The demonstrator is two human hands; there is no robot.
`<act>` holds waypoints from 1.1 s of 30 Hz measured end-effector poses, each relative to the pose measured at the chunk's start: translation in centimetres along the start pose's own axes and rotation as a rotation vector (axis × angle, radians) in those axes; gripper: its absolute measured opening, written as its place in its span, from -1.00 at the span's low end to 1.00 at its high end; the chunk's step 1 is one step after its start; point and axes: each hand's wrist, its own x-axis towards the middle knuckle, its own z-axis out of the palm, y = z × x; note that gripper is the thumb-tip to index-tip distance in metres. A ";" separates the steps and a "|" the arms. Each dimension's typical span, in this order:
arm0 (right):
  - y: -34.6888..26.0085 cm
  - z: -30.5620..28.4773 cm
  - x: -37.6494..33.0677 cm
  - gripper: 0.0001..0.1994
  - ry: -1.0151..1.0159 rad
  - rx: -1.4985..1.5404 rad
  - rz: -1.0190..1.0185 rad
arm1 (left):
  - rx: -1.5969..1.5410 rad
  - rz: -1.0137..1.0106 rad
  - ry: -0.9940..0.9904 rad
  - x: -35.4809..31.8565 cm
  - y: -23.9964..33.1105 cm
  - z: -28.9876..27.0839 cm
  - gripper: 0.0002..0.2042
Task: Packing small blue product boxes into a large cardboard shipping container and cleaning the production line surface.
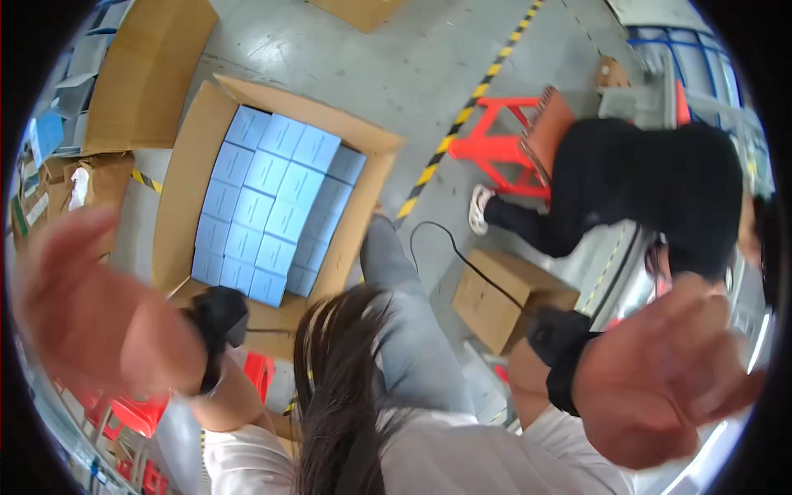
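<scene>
My left hand (107,313) is raised at the left, its palm showing and its fingers stretched out, blurred by motion, with nothing seen in it. My right hand (660,371) is lifted at the far right, also blurred. Its fingers are apart and slightly bent, and I see nothing held. Each wrist wears a black band with a small dark device. Nearest to my left hand stands an open cardboard carton (177,198), filled with rows of small light-blue boxes (264,194). The top layer leaves a lower layer visible along the right side.
Another open carton (148,74) stands at the upper left. A closed cardboard box (487,297) and a black cable (454,239) lie to the right. Beyond, a person in black (643,181) bends by a red stool (487,148). Yellow-black tape (470,115) marks the floor.
</scene>
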 end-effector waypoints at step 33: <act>-53.7 -44.2 -40.7 -0.53 0.228 0.290 -0.446 | -0.499 0.617 -0.649 -17.2 50.2 -31.0 -0.63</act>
